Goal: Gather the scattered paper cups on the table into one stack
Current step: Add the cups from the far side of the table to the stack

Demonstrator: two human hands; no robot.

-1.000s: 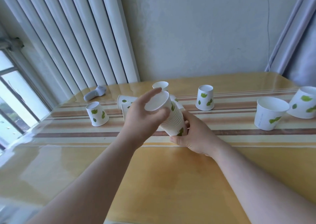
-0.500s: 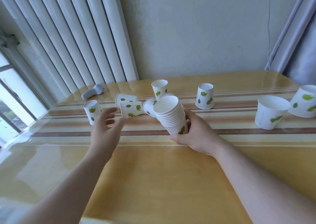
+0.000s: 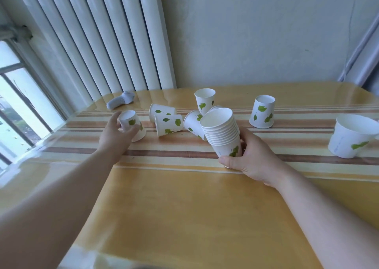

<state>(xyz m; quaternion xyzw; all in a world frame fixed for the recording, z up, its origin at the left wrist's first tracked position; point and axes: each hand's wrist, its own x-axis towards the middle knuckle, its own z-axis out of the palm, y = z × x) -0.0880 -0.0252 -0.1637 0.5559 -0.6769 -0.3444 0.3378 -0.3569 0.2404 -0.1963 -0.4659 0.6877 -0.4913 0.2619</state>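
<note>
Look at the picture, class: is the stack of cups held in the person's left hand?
No, the right hand holds the stack of cups; the left hand grips a single cup.

This place looks like a room in a home, perhaps a dining corner. The landmark is a wooden table (image 3: 184, 207) with a glossy top and a striped cloth band (image 3: 287, 123) running across it. Behind the table stands a plain pale wall (image 3: 256, 33). To the left of the table is a window (image 3: 18, 113) with daylight, and white vertical blinds (image 3: 98, 39) hang beside it. At the far right of the table a grey curtain (image 3: 367, 49) hangs. Paper cups (image 3: 262, 115) with green leaves stand on the table.
</note>
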